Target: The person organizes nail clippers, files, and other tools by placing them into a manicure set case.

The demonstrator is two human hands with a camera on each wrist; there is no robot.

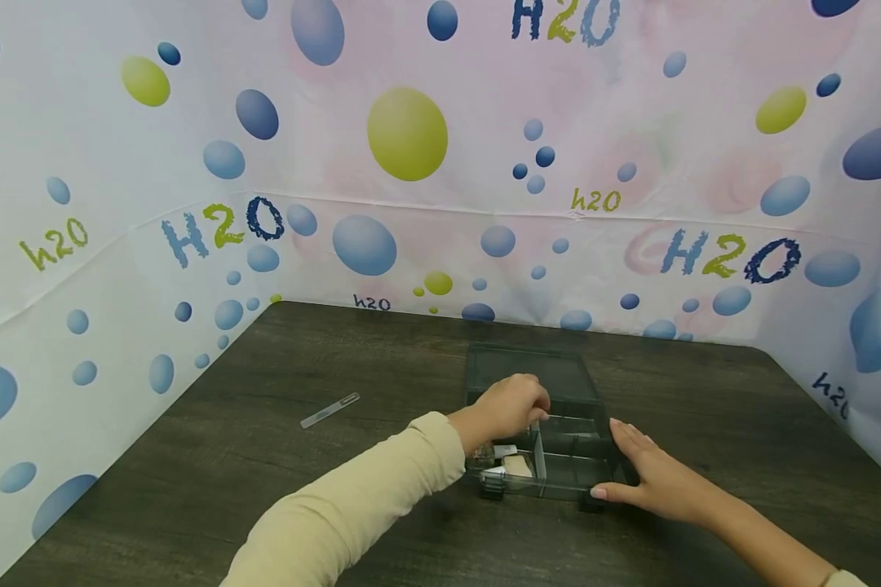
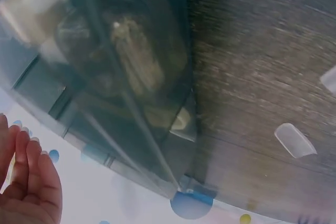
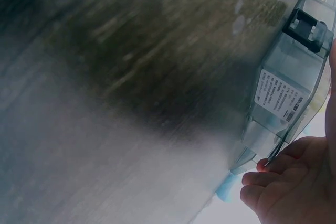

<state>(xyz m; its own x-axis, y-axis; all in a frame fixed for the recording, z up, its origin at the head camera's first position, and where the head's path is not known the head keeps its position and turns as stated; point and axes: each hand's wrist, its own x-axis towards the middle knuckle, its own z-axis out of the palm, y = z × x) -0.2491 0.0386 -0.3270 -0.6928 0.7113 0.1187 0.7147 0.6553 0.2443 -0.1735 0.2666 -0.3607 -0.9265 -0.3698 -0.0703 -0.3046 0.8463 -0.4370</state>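
A dark, see-through compartment box (image 1: 576, 489) stands on the table with its lid (image 1: 532, 375) folded open to the back. My left hand (image 1: 510, 408) reaches over it, fingers bent down by the middle divider; in the left wrist view the hand (image 2: 31, 177) has loosely curled fingers, and I cannot tell whether they hold something. My right hand (image 1: 661, 481) rests against the right front corner, thumb at the front and straight fingers along the side. Small items sit in the left compartment, among them a beige piece (image 1: 517, 466) and a white-ended item (image 1: 505, 450).
A narrow clear plastic strip (image 1: 329, 410) lies on the dark wooden table (image 1: 382, 350), left of the box. Black latches (image 3: 304, 30) and a white printed label (image 3: 281, 95) are on the box's front. A dotted curtain (image 1: 411, 244) hangs behind the table.
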